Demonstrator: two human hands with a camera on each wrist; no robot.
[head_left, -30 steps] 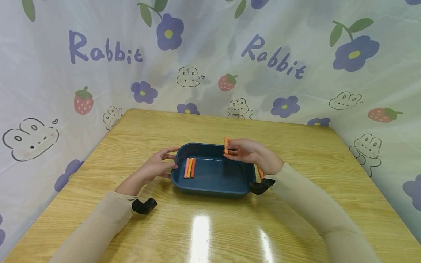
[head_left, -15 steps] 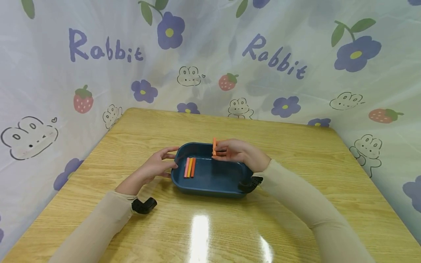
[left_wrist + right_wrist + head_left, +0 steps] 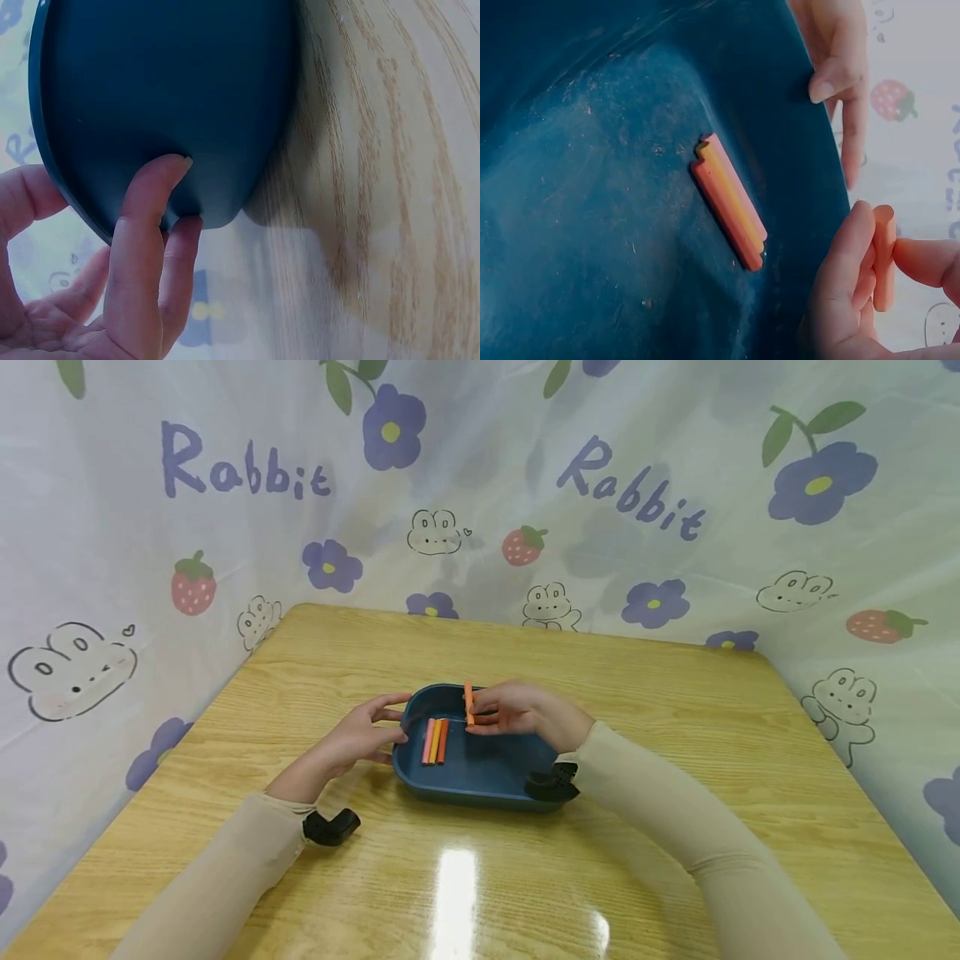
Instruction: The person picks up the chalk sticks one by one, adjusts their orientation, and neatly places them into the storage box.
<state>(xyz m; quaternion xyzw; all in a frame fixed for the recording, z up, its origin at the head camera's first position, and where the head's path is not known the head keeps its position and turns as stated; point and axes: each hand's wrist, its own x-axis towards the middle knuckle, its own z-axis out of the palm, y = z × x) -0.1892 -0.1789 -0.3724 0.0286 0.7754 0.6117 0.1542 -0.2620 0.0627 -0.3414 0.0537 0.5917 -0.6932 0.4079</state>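
In the head view my right hand pinches an orange stick, which looks like coloured chalk, between thumb and fingertips. It is held nearly upright over the far side of a dark blue tray. Three similar sticks lie side by side in the tray's left end: a pink stick, a yellow stick and an orange-red stick. My left hand grips the left end of the tray, its thumb at the rim. In the left wrist view, fingertips press on the tray's outer wall.
The wooden table extends all round the tray. Behind it hangs a white curtain printed with rabbits, flowers and strawberries. A black wrist device on the right arm overlaps the tray's near right corner.
My right hand has moved left and slightly nearer with the orange stick. Another orange stick, glimpsed right of the tray a second ago, is now hidden. The left hand stays in place.
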